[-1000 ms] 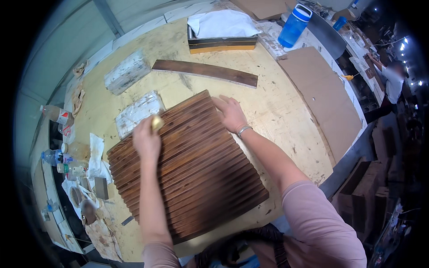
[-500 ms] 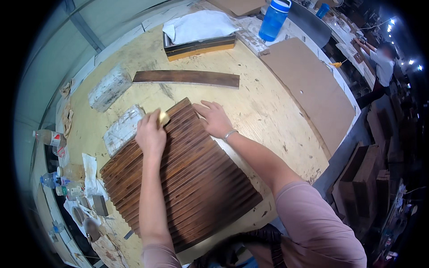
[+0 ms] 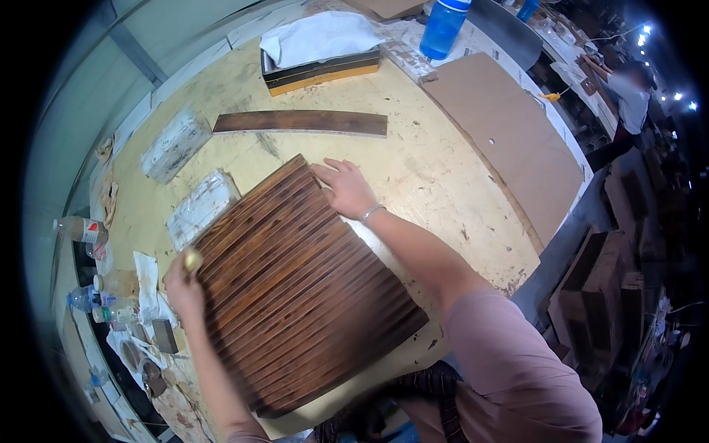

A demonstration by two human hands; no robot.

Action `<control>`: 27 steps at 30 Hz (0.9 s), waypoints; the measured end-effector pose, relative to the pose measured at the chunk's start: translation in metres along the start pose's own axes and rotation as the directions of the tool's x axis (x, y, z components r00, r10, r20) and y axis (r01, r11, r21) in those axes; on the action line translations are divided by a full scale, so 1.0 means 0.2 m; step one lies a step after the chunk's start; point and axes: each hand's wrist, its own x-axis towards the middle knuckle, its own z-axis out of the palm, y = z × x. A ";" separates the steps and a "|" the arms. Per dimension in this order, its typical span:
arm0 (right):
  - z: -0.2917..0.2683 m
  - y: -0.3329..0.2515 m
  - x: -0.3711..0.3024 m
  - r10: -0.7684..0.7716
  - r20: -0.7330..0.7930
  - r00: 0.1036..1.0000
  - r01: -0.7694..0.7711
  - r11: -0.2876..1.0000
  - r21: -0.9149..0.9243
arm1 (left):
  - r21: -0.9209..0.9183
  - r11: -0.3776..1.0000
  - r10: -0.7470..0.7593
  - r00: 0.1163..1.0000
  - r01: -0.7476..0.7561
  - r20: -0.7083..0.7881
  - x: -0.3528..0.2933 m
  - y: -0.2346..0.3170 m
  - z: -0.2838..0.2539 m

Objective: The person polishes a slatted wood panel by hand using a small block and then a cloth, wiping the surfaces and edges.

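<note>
Several dark brown wooden strips (image 3: 310, 273) lie side by side in a slanted block on the table before me. At the block's left edge my left hand (image 3: 185, 289) is closed on a small pale yellow pad (image 3: 193, 260), perhaps a sponge; its exact kind is hard to make out. The pad is at the ends of the strips. My right hand (image 3: 347, 190) rests against the far right edge of the block, fingers stretched out over the ends of the farthest strips, holding nothing. A silver bracelet (image 3: 372, 212) circles the right wrist.
Two white-wrapped blocks (image 3: 177, 145) stand left of the strips. Beyond lie a single brown strip (image 3: 301, 123) and a box with white cloth (image 3: 323, 37). A blue bottle (image 3: 444, 31) and cardboard sheet (image 3: 509, 140) are at right. Plastic bottles (image 3: 83, 229) line the left edge.
My left hand has moved with the pad toward the lower left, from the far strips to the block's left edge. My right hand stays at the far right edge.
</note>
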 end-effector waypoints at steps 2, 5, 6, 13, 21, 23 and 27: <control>-0.02 -0.01 0.00 0.029 0.021 0.999 -0.029 0.999 -0.022 | 0.123 0.966 -0.228 0.974 0.228 -0.014 -0.06 -0.18 -0.15; -0.04 -0.03 0.00 0.020 -0.003 1.000 -0.020 1.000 0.015 | 0.225 0.947 -0.219 0.973 0.228 -0.065 -0.09 -0.36 -0.24; -0.03 -0.04 0.00 0.018 0.007 1.000 -0.018 1.000 0.016 | 0.134 0.978 -0.148 0.983 0.162 -0.109 -0.10 -0.29 -0.23; -0.03 0.00 0.00 0.020 0.020 1.000 -0.020 1.000 -0.017 | -0.220 0.913 0.328 0.939 -0.344 -0.107 0.10 0.99 0.28; -0.04 -0.01 -0.01 0.038 0.007 0.999 -0.038 0.999 -0.022 | -0.121 0.897 0.427 0.904 -0.425 -0.011 -0.02 0.78 0.25; -0.06 -0.05 0.00 0.061 0.027 0.998 -0.061 0.998 -0.006 | -0.085 0.948 0.302 0.952 -0.305 -0.046 -0.11 0.42 0.11; -0.06 -0.05 -0.01 0.056 0.021 0.998 -0.056 0.998 -0.008 | 0.092 0.996 -0.008 0.996 0.016 -0.085 -0.27 -0.36 -0.20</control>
